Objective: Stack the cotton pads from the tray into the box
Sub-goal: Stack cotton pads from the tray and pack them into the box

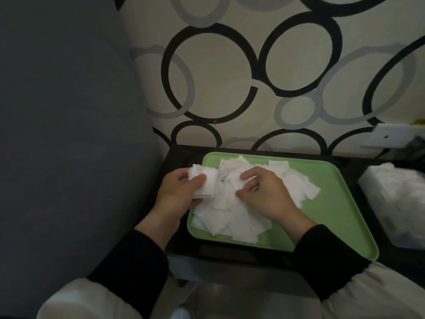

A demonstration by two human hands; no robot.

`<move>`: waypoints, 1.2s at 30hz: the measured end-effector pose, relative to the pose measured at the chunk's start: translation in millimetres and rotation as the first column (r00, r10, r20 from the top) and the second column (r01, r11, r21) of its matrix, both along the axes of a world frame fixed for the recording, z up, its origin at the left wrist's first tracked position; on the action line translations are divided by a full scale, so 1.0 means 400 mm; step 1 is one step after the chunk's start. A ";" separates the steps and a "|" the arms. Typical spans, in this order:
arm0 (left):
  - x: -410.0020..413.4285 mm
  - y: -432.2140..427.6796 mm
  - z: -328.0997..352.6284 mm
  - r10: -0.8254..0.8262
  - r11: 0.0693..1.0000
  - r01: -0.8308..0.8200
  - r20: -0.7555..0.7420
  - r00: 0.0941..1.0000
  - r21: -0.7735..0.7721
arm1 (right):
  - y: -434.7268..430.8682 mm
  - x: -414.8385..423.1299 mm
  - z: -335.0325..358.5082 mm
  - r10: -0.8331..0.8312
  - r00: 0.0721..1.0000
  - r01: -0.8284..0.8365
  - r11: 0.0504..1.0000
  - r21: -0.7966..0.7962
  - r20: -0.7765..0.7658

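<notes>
Left hand (177, 194): fingers (197, 179) curled, the thumb on top, gripping a small stack (207, 183) of white cotton pads. The stack is held over the tray's left rim. Its broad face is turned up and its long side runs roughly away from the person.

Right hand (266, 196): fingers (250, 174) bent and close together, with the thumb drawn in beneath them, pinching at the top of the pile (230, 217). The hand hides the middle of the pile.

Pile: loose rectangular pads, overlapping and lying flat at mixed angles. It covers the left and middle of the tray and touches the stack's lower edge.

Tray (333, 203): green with rounded corners, its long axis across the bench, bare at the right end.

Box (395, 199): pale, just right of the tray and apart from it, with white pads showing at its top. It is partly cut off by the frame edge.

Bench (174, 162): dark, carrying the tray and the box.

Sleeves (326, 256): black, reaching to the wrists.

Wall (230, 77): cream with black and grey rings, directly behind the bench. A white plate (388, 135) sits at its lower right.
</notes>
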State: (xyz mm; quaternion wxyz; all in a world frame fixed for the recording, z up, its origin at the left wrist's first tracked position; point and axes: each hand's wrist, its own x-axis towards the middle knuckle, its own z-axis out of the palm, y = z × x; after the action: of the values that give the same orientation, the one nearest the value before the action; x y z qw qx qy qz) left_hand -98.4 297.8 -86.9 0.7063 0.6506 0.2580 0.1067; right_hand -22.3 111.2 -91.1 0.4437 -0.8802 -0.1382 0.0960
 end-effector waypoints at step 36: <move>0.027 -0.069 0.010 -0.059 0.994 0.058 0.005 0.998 0.089 | -0.072 0.030 0.045 -0.101 0.979 0.169 0.885 0.434 -0.177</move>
State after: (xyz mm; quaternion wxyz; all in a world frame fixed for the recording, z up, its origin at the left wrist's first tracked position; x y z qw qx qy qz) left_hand -87.5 270.3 -82.9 0.6806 0.6881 0.2309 0.0998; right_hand -10.2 82.6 -73.1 0.6488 -0.7524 -0.0613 0.0960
